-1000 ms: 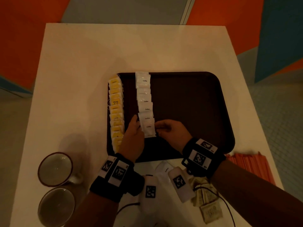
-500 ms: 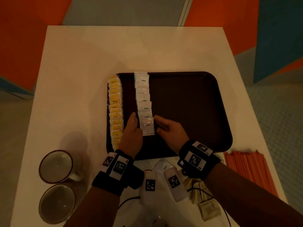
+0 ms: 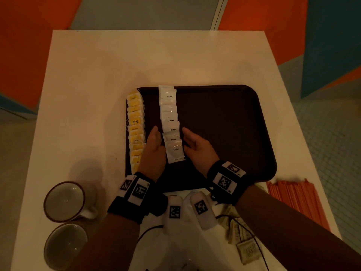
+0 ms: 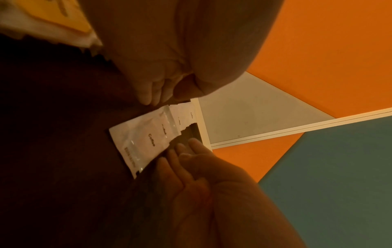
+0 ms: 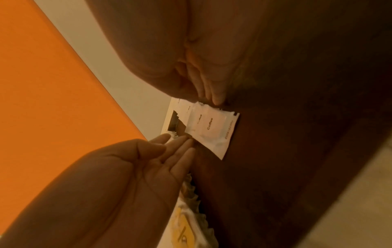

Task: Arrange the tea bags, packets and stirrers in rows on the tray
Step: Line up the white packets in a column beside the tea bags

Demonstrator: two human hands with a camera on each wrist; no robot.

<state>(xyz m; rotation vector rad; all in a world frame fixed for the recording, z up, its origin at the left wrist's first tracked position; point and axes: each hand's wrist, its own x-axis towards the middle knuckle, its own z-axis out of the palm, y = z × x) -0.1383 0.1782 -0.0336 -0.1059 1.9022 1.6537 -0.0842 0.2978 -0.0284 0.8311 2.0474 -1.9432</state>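
Observation:
A dark brown tray (image 3: 224, 118) lies on the white table. Yellow tea bags (image 3: 135, 130) form an overlapping row along its left edge. To their right runs a row of white coffee packets (image 3: 172, 126), also seen as coffee packets (image 4: 148, 139) and coffee packets (image 5: 212, 129). My left hand (image 3: 155, 145) lies edge-on against the row's left side, fingers straight. Opposite it, my right hand (image 3: 195, 145) flanks the right side with straight fingers. Neither hand holds anything. Orange stirrers (image 3: 293, 198) lie on the table off the tray's right front corner.
Two mugs (image 3: 64, 200) stand at the table's front left. Brown packets (image 3: 244, 245) and loose white packets lie near the front edge, partly hidden by my wrists. The tray's right half (image 3: 224, 133) is bare.
My right hand let go of the nearest coffee packet and straightened its fingers. Both hands slid a little farther along the sides of the coffee row.

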